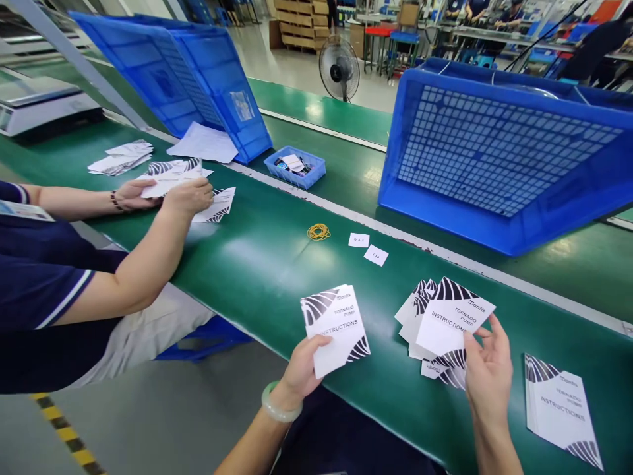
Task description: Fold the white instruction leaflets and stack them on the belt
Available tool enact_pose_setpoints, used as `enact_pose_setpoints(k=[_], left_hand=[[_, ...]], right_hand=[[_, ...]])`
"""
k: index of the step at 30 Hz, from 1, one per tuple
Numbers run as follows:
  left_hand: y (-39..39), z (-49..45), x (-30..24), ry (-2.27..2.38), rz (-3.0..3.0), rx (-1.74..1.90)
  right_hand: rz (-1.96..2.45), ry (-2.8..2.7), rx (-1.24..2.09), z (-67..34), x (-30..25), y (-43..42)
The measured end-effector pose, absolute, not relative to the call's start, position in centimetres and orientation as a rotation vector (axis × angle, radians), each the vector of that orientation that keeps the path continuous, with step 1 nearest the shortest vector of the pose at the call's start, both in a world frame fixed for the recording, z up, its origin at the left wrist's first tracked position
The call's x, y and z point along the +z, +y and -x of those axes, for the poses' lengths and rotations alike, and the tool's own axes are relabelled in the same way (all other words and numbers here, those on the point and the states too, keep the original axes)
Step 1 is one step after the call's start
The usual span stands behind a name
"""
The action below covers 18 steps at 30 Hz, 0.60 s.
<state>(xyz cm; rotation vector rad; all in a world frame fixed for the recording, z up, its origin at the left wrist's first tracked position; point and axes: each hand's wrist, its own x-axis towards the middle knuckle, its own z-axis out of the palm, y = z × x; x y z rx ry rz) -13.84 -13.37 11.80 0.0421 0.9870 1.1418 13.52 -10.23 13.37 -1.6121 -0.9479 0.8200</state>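
My left hand (304, 369) is closed on a small stack of instruction booklets (336, 323), white with black stripes and the words TORNADO PUMP INSTRUCTIONS. Between the thumb and fingers of my right hand (489, 363) is the edge of a single instruction booklet (452, 316) of the same print. That booklet overlaps a loose, fanned pile of booklets (408, 323) on the green table. To the right of my right hand lies a neat stack of booklets (561, 409). My left wrist wears a pale green bangle (281, 404).
A co-worker (113, 264) at left handles similar booklets. Yellow rubber bands (318, 231) and two paper slips (359, 240) lie mid-table. Behind stand large blue crates (390, 178), a small blue basket (297, 177) and a fan (339, 69). A scale (44, 102) sits far left.
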Motion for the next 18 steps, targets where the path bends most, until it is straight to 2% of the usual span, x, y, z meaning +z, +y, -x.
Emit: enact_pose_setpoints(k=[3,6,8,12,18], left_hand=[[-12.8,15.9,11.4,1.183,-0.092,1.122],[-12.6,18.4,10.4,1.284,-0.217,1.064],[-12.5,20.2,9.6,1.351,-0.306,1.014],[-12.5,23.3,9.3,1.620,-0.696,0.898],[-16.1,24.8,11.5,2.324,-1.255,0.402]], right_hand=[[1.834,-1.165,0.715,-15.9,11.6,-10.0],[2.012,-1.573,0.375,-17.6,10.2,-9.3],[1.976,-1.785,0.206,-18.4,9.8,-8.0],[1.809,-2.099,0.142,-19.2,9.1,-4.0],[1.763,-2.237,0.026,-18.4,7.5,-1.8]])
